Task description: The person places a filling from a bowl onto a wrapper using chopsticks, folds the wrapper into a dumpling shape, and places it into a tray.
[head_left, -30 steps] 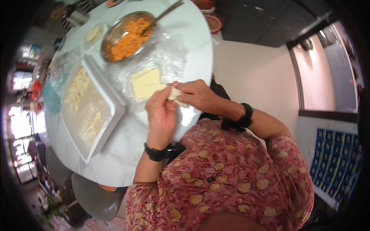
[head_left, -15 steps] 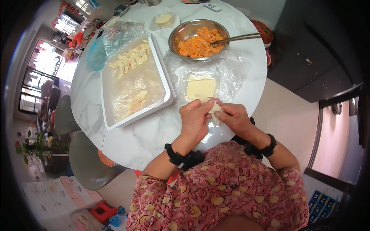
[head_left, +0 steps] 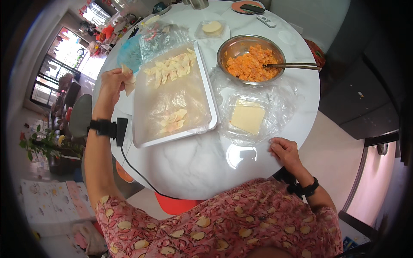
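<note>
Out past the left side of the white tray [head_left: 214, 112], my left hand [head_left: 111, 88] pinches a folded wonton [head_left: 128, 82]. The film-lined tray bears a row of pale wontons [head_left: 170, 69] at its far end and a few more wontons [head_left: 174, 121] at the near end. My right hand [head_left: 287, 155] rests at the table's right front edge, fingers loosely bent and apart, holding nothing. Nearby, a stack of square wonton wrappers [head_left: 248, 119] lies on crumpled clear plastic [head_left: 282, 96]. Beyond it stands a steel bowl [head_left: 223, 64] of orange filling [head_left: 254, 64] with chopsticks [head_left: 297, 66] in it.
The round marble-patterned table [head_left: 180, 167] carries a plastic bag [head_left: 161, 41] and a blue mesh cover [head_left: 130, 53] at far left. A pack of round wrappers [head_left: 212, 28] and a remote control [head_left: 266, 21] sit farther back. A black cable [head_left: 140, 174] trails from my left wrist.
My hands have parted from the wonton they pinched together. The left has carried it across to the tray's far-left side; the right has moved down to the table edge. The view has shifted.
</note>
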`<state>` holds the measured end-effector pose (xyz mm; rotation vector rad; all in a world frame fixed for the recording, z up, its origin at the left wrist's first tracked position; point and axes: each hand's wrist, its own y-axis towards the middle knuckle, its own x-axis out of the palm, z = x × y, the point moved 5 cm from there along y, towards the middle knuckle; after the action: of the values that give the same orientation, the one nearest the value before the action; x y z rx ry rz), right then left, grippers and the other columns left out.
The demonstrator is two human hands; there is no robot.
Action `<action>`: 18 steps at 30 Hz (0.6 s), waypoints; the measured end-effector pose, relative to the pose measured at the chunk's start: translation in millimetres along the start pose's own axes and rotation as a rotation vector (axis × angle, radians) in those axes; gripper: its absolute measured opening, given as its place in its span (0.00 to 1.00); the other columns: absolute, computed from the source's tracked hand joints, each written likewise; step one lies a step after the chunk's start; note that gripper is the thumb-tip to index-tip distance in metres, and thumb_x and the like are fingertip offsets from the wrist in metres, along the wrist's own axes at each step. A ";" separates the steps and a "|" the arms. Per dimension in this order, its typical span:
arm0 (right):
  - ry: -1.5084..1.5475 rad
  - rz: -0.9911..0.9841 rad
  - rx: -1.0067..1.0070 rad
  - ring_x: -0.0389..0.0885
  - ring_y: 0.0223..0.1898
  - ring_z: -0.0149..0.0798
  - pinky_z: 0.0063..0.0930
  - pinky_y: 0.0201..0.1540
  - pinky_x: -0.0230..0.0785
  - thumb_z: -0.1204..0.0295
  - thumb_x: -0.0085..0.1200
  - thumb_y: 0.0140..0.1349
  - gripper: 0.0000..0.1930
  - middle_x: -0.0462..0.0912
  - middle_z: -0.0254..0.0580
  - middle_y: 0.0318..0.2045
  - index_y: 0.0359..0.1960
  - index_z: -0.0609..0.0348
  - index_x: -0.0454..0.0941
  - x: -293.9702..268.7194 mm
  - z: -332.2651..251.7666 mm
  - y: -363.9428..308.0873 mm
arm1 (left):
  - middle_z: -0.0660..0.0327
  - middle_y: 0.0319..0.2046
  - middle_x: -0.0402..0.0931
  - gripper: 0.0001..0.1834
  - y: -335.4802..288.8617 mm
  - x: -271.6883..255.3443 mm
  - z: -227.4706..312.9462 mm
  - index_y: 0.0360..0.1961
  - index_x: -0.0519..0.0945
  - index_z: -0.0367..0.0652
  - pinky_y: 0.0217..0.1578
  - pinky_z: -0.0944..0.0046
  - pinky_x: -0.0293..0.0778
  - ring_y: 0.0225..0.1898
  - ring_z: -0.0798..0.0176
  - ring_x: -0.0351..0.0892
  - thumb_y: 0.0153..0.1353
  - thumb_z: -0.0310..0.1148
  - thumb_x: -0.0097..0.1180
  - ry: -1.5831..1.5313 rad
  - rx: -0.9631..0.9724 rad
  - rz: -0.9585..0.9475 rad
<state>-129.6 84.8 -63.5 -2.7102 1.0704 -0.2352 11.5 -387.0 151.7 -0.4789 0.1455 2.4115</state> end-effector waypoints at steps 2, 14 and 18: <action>-0.018 0.090 0.072 0.71 0.24 0.24 0.16 0.26 0.64 0.73 0.49 0.58 0.12 0.78 0.36 0.24 0.39 0.69 0.75 0.4 -3.8 -3.5 | 0.55 0.24 0.77 0.08 28.4 -8.7 -25.2 0.30 0.77 0.28 0.25 0.68 0.73 0.24 0.64 0.76 0.51 0.24 0.56 0.024 -0.030 -0.014; -0.052 0.121 0.060 0.66 0.16 0.20 0.13 0.17 0.56 0.76 0.46 0.60 0.09 0.74 0.32 0.20 0.39 0.65 0.75 0.5 -7.7 -7.0 | 0.58 0.19 0.75 0.03 120.5 25.1 -123.1 0.24 0.78 0.30 0.15 0.67 0.71 0.17 0.64 0.75 0.46 0.20 0.57 0.351 -0.092 -0.231; -0.029 0.125 0.096 0.66 0.16 0.20 0.12 0.17 0.56 0.76 0.46 0.60 0.09 0.74 0.31 0.20 0.40 0.63 0.75 -2.4 -8.3 -9.8 | 0.60 0.17 0.74 0.02 123.7 38.0 -125.0 0.21 0.77 0.32 0.15 0.68 0.70 0.16 0.67 0.73 0.44 0.20 0.57 0.451 -0.140 -0.226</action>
<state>-126.8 92.3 -53.1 -2.5441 1.1837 -0.2202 -56.4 -488.1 19.2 -1.0433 0.1099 2.0686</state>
